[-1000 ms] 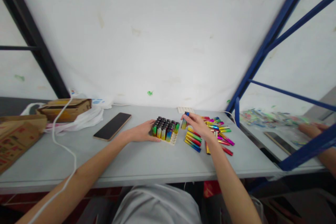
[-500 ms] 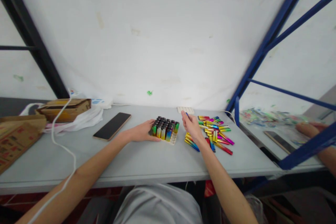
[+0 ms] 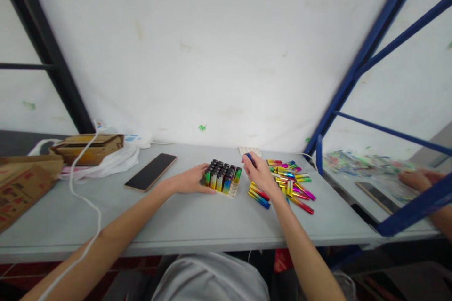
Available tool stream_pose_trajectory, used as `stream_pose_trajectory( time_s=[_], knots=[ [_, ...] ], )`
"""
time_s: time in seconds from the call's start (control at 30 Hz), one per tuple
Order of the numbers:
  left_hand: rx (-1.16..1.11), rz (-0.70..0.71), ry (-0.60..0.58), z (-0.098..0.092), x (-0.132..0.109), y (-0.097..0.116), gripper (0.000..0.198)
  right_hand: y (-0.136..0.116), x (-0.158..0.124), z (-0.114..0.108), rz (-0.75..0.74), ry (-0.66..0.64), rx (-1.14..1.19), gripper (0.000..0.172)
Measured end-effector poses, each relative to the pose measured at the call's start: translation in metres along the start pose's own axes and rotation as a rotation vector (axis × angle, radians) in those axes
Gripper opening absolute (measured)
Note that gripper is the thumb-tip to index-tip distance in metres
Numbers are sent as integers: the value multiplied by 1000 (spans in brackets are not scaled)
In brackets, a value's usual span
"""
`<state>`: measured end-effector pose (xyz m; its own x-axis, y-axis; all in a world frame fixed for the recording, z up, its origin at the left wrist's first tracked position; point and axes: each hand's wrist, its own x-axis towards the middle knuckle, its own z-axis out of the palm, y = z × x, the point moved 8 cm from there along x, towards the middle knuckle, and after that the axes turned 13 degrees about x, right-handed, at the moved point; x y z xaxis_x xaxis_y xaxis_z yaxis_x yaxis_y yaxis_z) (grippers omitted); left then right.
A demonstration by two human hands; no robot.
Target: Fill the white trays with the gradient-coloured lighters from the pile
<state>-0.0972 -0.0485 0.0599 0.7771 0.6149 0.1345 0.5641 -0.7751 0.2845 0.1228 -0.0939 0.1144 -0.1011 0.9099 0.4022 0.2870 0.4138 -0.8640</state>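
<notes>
Head view, tray: pale slotted plastic tray point(image 3: 233, 194) on the grey table point(image 3: 197, 223); bare slots show along its right front.
Tray contents: upright slim metallic multicoloured lighters with black tops point(image 3: 219, 178), packed in rows.
Left hand: left hand point(image 3: 192, 179) spread wide, thumb and fingers bracketing the tray's left end, touching.
Right hand: right hand point(image 3: 259, 172) closed round one slim blue-topped lighter point(image 3: 250, 158), just right of the tray, body mostly hidden.
Loose stock: heap of shiny multicoloured lighters point(image 3: 293, 182) lying right of that hand.
Brown cardboard box point(image 3: 88, 146): far left; contents not visible.
Change, 1.0 s: held piece then upright at the fingertips, body exposed; now enclosed. Tray fill looks the same.
</notes>
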Motion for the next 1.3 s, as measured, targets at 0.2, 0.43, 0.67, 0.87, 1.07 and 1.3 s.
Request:
stream_pose_trajectory(
  time_s=[0.2,0.43,0.67,0.87,1.07,1.3],
  knots=[
    [-4,18,17,-2,-1,3,76,-44,-8,3,-260,-140,-308,49],
    [1,-16,17,-3,-1,2,80,-28,-7,7,-160,-227,-306,39],
    [-25,-18,29,-3,-1,2,76,-10,-7,11,-41,-246,-267,15],
    [-20,-16,-4,0,0,-1,74,3,-7,8,25,-233,-228,24],
    [-16,-16,28,1,-1,-4,74,5,-8,11,83,-275,-157,28],
    [-10,-26,35,0,-1,-6,70,2,-5,13,110,-224,-425,33]
  ],
)
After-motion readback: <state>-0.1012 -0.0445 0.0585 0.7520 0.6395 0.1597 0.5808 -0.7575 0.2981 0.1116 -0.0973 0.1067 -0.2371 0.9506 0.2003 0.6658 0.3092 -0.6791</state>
